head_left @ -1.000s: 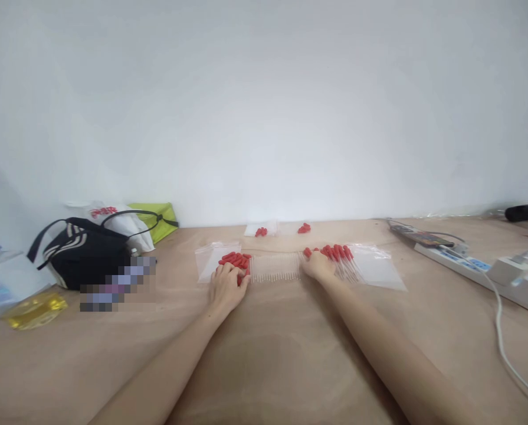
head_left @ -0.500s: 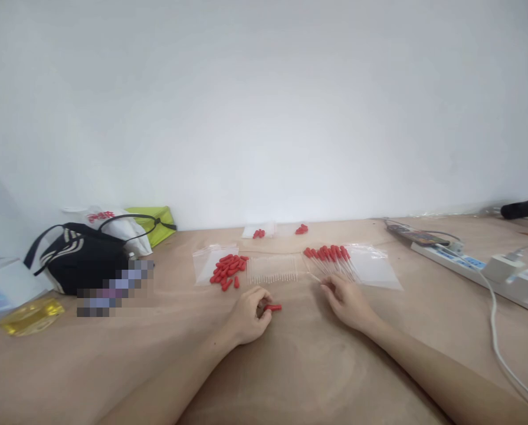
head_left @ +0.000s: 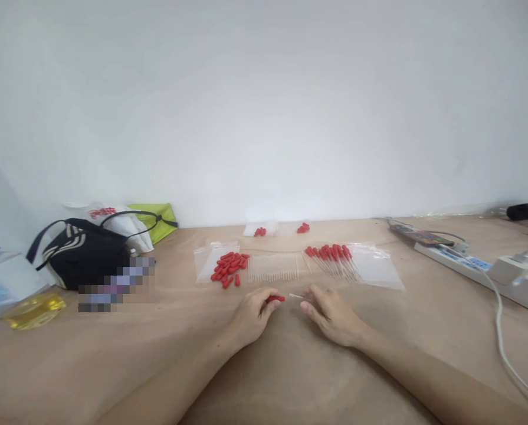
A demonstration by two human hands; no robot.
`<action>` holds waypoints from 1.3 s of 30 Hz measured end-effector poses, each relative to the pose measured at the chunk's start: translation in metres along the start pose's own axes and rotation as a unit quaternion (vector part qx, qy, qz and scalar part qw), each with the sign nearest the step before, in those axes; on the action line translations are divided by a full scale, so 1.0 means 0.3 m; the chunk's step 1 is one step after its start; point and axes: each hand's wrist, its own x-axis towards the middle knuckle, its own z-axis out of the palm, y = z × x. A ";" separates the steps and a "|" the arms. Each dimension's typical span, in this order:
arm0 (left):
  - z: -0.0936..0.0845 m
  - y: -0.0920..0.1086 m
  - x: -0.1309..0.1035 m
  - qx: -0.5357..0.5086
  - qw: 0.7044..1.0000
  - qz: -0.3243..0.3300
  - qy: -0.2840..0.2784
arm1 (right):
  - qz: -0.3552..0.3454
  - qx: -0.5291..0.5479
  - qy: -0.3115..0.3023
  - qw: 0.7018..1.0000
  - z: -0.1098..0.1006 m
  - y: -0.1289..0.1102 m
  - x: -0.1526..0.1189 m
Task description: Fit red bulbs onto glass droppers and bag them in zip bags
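My left hand (head_left: 255, 311) pinches a red rubber bulb (head_left: 276, 298) between thumb and fingers just above the table. Facing it across a small gap, my right hand (head_left: 332, 313) holds a thin dropper tube (head_left: 295, 296) whose tip points left at the bulb. Beyond the left hand lies a pile of loose red bulbs (head_left: 229, 267). A row of thin clear tubes (head_left: 273, 268) lies side by side in the middle. To its right, several tubes fitted with red bulbs, droppers (head_left: 334, 254), are fanned out, bulbs at the far end.
Clear plastic bags (head_left: 381, 268) lie beside the droppers and pile. Two small groups of red bulbs (head_left: 303, 228) sit near the wall. At left are a black bag (head_left: 87, 254) and a yellow pouch (head_left: 38, 311). A power strip (head_left: 467, 261) with chargers and a white cable (head_left: 500, 330) is at right.
My right hand has come left and nearer with the tube, away from the row. My left hand has shifted slightly, still gripping the red bulb. The view has moved a little.
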 end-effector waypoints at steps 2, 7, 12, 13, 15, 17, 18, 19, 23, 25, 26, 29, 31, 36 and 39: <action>0.003 -0.007 0.001 0.011 1.000 0.012 -0.003 | -0.022 -0.004 0.000 1.000 0.007 0.006 0.007; 0.009 -0.026 0.005 0.041 0.999 0.017 0.011 | -0.030 -0.025 0.017 0.999 0.026 0.019 0.015; 0.009 -0.006 0.005 0.020 1.000 0.023 -0.004 | -0.032 -0.012 0.007 0.999 0.021 0.001 0.012; 0.008 0.000 0.004 0.015 1.000 0.020 -0.009 | -0.030 -0.009 0.004 1.000 0.019 -0.003 0.012; 0.006 0.010 0.002 0.005 1.000 0.012 -0.018 | -0.027 0.003 -0.001 1.000 0.016 -0.009 0.011; 0.004 0.016 0.000 -0.010 1.000 0.005 -0.022 | -0.030 0.017 0.002 0.999 0.014 -0.013 0.012; 0.004 0.017 -0.001 -0.021 0.999 0.003 -0.024 | -0.034 0.021 0.005 0.999 0.013 -0.013 0.013; 0.004 0.018 -0.003 -0.030 0.999 0.000 -0.027 | -0.038 0.023 0.007 0.999 0.012 -0.013 0.013; 0.001 0.019 -0.009 -0.030 0.998 -0.007 -0.048 | -0.060 0.006 -0.007 0.998 0.004 -0.007 0.017; 0.001 0.021 -0.011 -0.017 0.999 -0.002 -0.051 | -0.075 -0.009 -0.012 0.997 -0.002 -0.002 0.018; 0.001 0.023 -0.012 -0.012 0.999 0.003 -0.050 | -0.083 -0.018 -0.013 0.996 -0.005 0.001 0.017; 0.003 0.025 -0.013 -0.005 0.999 0.026 -0.044 | -0.115 -0.042 -0.013 0.992 -0.011 0.005 0.014; 0.006 0.023 -0.013 -0.004 0.998 0.042 -0.042 | -0.129 -0.053 -0.008 0.990 -0.012 0.006 0.011; 0.009 0.015 -0.015 0.010 0.996 0.078 -0.034 | -0.141 -0.070 -0.003 0.988 -0.011 0.005 0.007; 0.013 0.011 -0.016 0.024 0.994 0.107 -0.020 | -0.147 -0.086 -0.004 0.985 -0.009 0.003 0.005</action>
